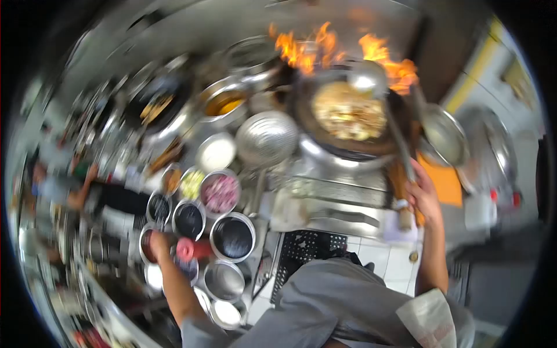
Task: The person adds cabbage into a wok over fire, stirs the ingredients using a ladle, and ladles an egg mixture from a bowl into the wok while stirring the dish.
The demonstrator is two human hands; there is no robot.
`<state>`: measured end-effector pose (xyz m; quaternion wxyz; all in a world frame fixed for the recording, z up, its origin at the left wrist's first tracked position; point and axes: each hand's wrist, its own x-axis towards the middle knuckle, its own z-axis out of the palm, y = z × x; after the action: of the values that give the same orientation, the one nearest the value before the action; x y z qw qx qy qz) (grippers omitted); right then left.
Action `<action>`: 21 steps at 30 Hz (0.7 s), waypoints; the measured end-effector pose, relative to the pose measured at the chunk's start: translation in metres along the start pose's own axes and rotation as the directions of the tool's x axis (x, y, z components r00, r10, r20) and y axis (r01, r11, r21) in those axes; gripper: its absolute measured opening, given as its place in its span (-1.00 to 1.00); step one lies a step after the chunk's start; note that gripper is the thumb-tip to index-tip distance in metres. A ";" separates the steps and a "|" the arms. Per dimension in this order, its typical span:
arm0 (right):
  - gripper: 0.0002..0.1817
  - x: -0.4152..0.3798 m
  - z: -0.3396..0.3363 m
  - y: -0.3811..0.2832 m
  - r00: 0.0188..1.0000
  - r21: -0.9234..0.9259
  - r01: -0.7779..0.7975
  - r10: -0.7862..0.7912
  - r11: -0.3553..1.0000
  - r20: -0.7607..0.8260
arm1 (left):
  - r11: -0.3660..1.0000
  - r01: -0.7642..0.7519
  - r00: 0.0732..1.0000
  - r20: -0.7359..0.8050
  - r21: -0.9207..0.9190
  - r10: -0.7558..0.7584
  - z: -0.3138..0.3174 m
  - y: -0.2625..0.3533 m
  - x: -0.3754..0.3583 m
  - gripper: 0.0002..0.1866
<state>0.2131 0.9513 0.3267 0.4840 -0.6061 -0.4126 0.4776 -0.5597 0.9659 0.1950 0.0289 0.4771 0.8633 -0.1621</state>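
Note:
My right hand (425,194) is closed round the handle of a ladle (398,130). The ladle's round bowl is over the far right part of a wok (308,129), above chopped, pale yellow and brown food (351,113). Flames (307,49) rise behind the wok. On the other side, my left hand (158,242) reaches over a small container (146,246) with something reddish in it. Its fingers are blurred and partly hidden, so I cannot make out a grip. Just beside that hand is a red bottle (191,248).
Bowls of chopped pink food (220,192), pale green pieces (192,183) and dark liquid (233,236) crowd the left counter. A perforated strainer (267,139) lies left of the wok, near a pot of orange liquid (223,104). Another person (87,191) stands at far left.

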 end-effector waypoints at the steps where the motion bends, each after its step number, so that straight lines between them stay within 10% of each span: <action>1: -0.32 -0.001 0.000 0.003 0.998 -0.018 0.028 -0.027 0.999 0.053 | 0.998 0.042 0.994 -0.103 -0.053 -0.048 0.040 -0.022 0.021 -0.65; 5: -0.20 -0.007 0.041 -0.002 0.965 0.216 -0.017 -0.040 0.976 0.259 | 0.997 0.003 0.913 -0.406 -0.071 -0.032 0.034 -0.031 0.019 -0.78; 9: -0.14 -0.020 0.107 -0.014 0.849 0.247 -0.242 0.081 0.938 0.522 | 0.840 0.135 0.937 -0.207 -0.526 -0.280 -0.043 -0.001 -0.035 -0.66; 11: -0.16 -0.028 0.161 -0.023 0.763 0.132 -0.312 0.165 0.941 0.624 | 0.806 -0.080 0.894 -0.400 -0.587 -0.202 0.003 -0.024 -0.011 -0.62; 16: -0.26 -0.038 0.304 -0.018 0.507 -0.092 -0.202 0.185 0.975 0.842 | -0.069 0.184 0.938 0.196 -0.981 -0.287 0.008 -0.022 -0.028 -0.66; 21: -0.24 -0.047 0.399 -0.003 0.409 -0.277 0.035 0.239 0.960 0.881 | -0.225 0.152 0.936 0.213 -0.962 -0.280 0.001 -0.015 -0.048 -0.67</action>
<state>-0.1871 0.9832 0.3079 0.0724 -0.3317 -0.6272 0.7009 -0.5465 0.9186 0.2078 0.3176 0.1310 0.7439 0.5732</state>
